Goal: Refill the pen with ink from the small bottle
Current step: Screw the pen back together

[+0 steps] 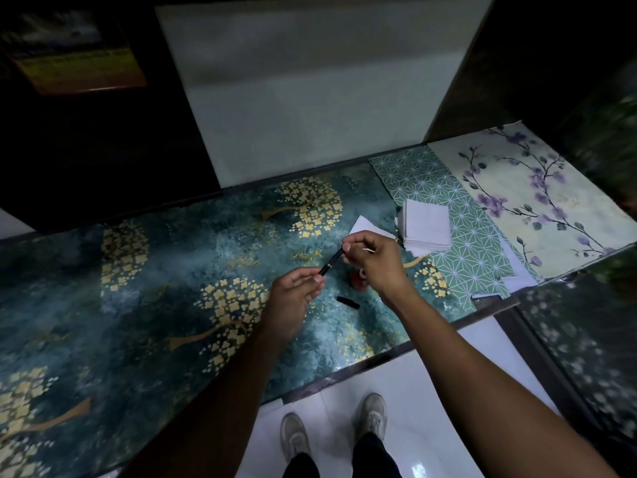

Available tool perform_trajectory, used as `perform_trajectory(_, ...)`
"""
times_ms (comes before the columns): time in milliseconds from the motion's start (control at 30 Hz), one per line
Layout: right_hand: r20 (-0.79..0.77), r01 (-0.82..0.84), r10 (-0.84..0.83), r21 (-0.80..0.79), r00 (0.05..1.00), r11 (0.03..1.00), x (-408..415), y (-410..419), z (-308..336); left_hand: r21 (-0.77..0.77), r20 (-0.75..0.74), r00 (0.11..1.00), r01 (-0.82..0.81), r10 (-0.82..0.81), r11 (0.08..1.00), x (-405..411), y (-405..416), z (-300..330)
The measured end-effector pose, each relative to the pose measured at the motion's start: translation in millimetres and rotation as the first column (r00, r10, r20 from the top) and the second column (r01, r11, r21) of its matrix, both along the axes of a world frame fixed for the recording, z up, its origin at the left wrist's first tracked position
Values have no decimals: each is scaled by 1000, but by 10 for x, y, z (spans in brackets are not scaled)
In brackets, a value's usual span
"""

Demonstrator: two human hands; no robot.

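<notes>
While both hands' fingers pinch the pen [331, 260], teal floral tabletop [155, 305], dim room.

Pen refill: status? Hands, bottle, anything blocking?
Left hand and right hand both pinch the pen above the table. Ink bottle under right hand, partly hidden. Nothing blocking.

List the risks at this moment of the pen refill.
Both hands, left hand and right hand, pinch the pen above the table; a slip could drop it. The small bottle sits close under the right wrist and might get knocked. The loose black piece could roll away.
</notes>
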State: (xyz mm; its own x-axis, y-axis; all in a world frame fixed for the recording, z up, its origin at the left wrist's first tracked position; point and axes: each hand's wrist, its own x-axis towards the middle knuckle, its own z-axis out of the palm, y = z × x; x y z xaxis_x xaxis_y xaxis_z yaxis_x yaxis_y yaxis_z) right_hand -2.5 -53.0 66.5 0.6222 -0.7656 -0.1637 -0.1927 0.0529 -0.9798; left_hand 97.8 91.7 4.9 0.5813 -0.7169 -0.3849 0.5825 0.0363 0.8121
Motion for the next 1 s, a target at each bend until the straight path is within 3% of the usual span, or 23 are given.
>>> perform_trajectory(467, 5, -72, 72, 24, 997, 997, -86, -2, 61, 6, -10, 1000, 26, -26, 1000, -64, 9, 87)
perform_trajectory(733, 78, -167, 155, 187, 985, 968, -124, 49, 79, -31, -65, 997, 31, -33, 999, -114, 5, 156)
perform_trajectory(1000, 37, -169, 165, 126, 986, 978, -156, 52, -52, -36, -96, 994, 47, -50, 998, -179, 54, 200)
